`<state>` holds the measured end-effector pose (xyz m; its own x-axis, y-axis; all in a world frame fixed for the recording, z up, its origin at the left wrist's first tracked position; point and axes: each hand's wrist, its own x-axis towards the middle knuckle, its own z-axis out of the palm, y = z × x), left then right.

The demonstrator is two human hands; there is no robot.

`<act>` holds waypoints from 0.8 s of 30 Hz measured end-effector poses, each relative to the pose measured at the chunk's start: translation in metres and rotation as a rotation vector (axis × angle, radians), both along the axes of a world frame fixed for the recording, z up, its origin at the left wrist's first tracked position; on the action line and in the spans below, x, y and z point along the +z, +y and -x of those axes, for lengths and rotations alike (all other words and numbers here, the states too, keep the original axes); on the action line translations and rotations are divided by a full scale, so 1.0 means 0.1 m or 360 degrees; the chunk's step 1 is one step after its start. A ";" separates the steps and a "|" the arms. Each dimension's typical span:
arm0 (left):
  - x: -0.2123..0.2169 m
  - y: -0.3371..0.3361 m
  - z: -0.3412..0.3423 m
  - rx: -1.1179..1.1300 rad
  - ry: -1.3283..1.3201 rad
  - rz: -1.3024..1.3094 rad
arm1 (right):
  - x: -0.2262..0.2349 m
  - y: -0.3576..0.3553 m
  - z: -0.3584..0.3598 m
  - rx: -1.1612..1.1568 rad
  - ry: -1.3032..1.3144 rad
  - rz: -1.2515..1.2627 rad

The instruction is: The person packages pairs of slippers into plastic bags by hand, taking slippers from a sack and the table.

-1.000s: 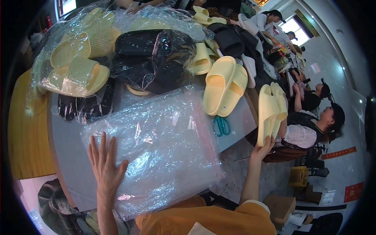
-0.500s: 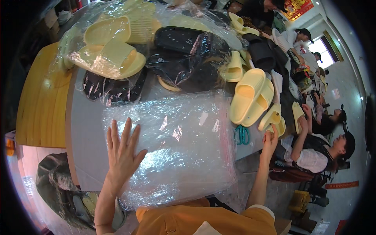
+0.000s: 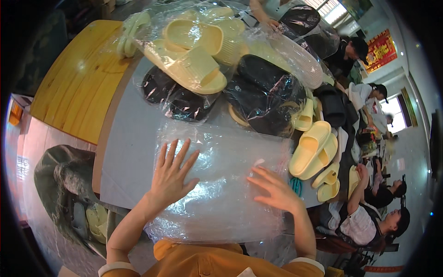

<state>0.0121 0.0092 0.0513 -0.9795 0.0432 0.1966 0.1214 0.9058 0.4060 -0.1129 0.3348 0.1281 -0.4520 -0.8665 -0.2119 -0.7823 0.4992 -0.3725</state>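
Your L hand (image 3: 171, 181) spread wide on clear plastic bag (image 3: 226, 207), bag flat on grey table (image 3: 127, 159), your R hand (image 3: 279, 190) loosely open over it, both empty, R contact unclear, teal loops (image 3: 296, 186) part-hidden btwn R hand & yellow slippers (image 3: 310, 148).

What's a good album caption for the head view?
Left fingers and right fingers spread over clear plastic, beside yellow slippers.

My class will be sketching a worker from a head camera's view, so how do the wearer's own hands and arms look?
The left hand and right hand are bare, with no gloves, rings or watch visible. The forearms are uncovered too. Short orange sleeves end in white cuffs, matching the orange top.
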 end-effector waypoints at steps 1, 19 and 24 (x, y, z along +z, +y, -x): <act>-0.02 -0.01 -0.01 -0.0009 0.0006 -0.0001 | 0.07 -0.08 0.09 0.0029 0.0003 -0.0006; -0.09 -0.02 -0.06 0.0015 0.0023 0.0051 | 0.28 -2.43 1.12 -0.0742 -0.0986 0.1500; -0.12 -0.02 -0.02 0.0027 0.0125 0.0017 | 1.09 -1.82 0.79 -0.0482 -0.0464 0.1527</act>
